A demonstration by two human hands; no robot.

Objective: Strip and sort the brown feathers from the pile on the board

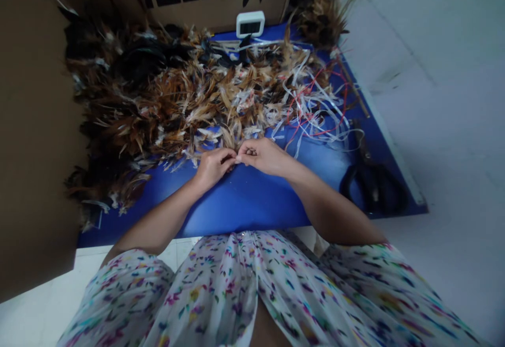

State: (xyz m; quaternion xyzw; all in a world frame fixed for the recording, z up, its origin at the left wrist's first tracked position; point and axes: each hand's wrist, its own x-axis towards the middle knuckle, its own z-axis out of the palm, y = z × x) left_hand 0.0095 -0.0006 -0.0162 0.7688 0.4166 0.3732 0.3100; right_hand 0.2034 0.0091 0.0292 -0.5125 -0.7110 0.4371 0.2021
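Note:
My left hand (pixel 215 167) and my right hand (pixel 263 156) meet over the front part of a blue tabletop (pixel 252 199). Thumb and fingers are pinched on both, with the fingertips touching. A small bunch of tan feathers (pixel 229 139) rises from between them, its base apparently in my left fingers. What my right fingertips pinch is too small to make out. Just beyond lies a wide heap of brown, tan and black feathers (pixel 173 94), many with pale fluffy ends.
White and red plastic ties (pixel 315 107) lie tangled at the right. Black-handled scissors (pixel 373 186) rest near the right edge. Behind the heap stand a small white digital timer (pixel 250 24) and a cardboard box (pixel 213 12). Another cardboard panel (pixel 35 126) borders the left side.

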